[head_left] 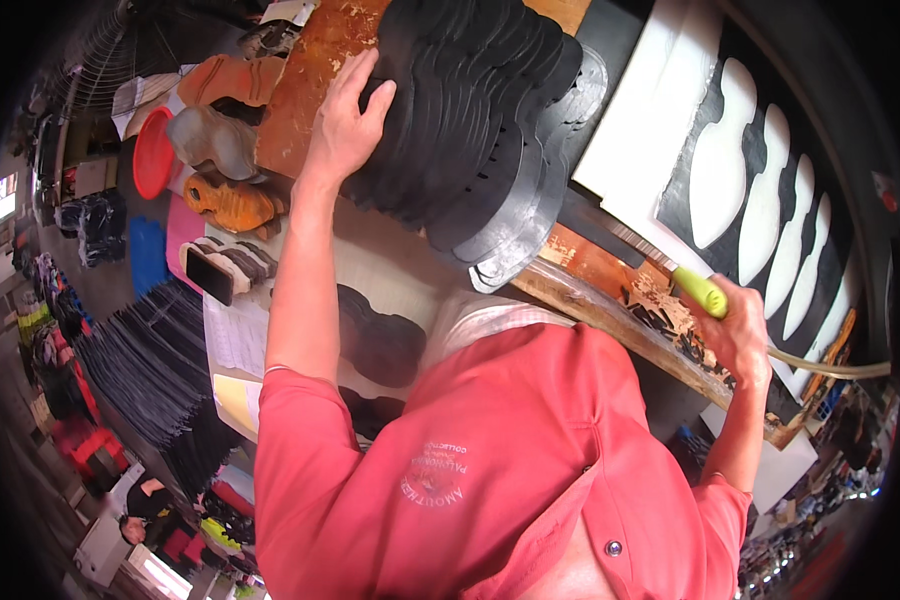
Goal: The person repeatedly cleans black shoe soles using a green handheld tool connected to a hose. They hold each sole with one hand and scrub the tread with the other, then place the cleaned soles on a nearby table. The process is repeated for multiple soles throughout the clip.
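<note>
A fanned stack of black shoe-sole pieces point(450, 130) lies on the workbench in front of me. My left hand point(350, 115) rests along its left side, fingers stretched out and thumb apart, holding nothing. My right hand point(735, 325) is wrapped round the lime-green handle of a long, narrow tool point(705, 292). The tool's dark, ridged front part points up and left, toward the near end of the stack. I cannot make out its exact kind. A glossy, clear-looking sole-shaped piece point(515, 245) shows at the stack's near right edge.
White sole shapes point(725, 150) lie on a black surface at the right. A pale hose point(840, 371) runs behind my right hand. Scraps point(670, 305) litter the bench's wooden edge point(610, 335). At the left are an orange shoe form point(230, 203), a phone point(209, 277) and dark stacked strips point(155, 350).
</note>
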Available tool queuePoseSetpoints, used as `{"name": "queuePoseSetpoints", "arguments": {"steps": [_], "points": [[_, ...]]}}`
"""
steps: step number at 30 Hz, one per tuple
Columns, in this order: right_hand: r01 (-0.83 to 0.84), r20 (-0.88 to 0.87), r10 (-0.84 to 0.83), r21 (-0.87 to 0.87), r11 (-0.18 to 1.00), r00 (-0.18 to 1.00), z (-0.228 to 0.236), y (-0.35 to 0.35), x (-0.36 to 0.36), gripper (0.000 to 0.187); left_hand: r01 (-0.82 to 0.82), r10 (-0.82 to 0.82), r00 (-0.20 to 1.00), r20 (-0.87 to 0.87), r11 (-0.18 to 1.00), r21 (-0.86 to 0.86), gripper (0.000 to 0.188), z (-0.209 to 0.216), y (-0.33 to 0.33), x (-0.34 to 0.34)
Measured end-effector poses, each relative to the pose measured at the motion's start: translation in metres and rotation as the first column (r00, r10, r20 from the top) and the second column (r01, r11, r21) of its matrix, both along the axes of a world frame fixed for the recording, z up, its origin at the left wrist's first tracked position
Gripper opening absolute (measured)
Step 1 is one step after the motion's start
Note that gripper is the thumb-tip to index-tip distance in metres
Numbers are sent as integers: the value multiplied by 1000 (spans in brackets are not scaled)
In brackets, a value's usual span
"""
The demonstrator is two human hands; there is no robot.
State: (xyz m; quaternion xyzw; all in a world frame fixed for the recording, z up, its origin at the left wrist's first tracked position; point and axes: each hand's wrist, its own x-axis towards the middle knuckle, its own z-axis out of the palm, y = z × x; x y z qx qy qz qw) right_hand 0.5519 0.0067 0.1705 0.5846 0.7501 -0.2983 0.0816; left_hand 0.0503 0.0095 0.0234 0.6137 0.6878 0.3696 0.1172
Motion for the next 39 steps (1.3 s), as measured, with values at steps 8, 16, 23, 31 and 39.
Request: {"name": "queuePoseSetpoints", "arguments": {"steps": [8, 16, 23, 31, 39], "points": [[-136, -152, 155, 129, 982, 976, -24, 4, -39, 24, 2, -2, 999, 53, 1000, -2, 52, -1, 1, -5], [-167, -200, 223, 262, 951, 954, -45, 36, -97, 20, 53, -50, 991, -128, 998, 16, 51, 0, 9, -15], [-220, -195, 278, 275, 936, 940, -35, 60, -112, 19, 35, -27, 991, -128, 997, 63, 46, 1, 12, -6], [-176, -183, 247, 334, 926, 952, -39, 85, -137, 25, 36, -13, 985, -174, 991, 128, 39, -5, 21, 2], [-73, -211, 182, 441, 895, 960, -55, 136, -114, 32, 29, -1, 983, -182, 988, 154, 38, -3, 24, 1]]}}
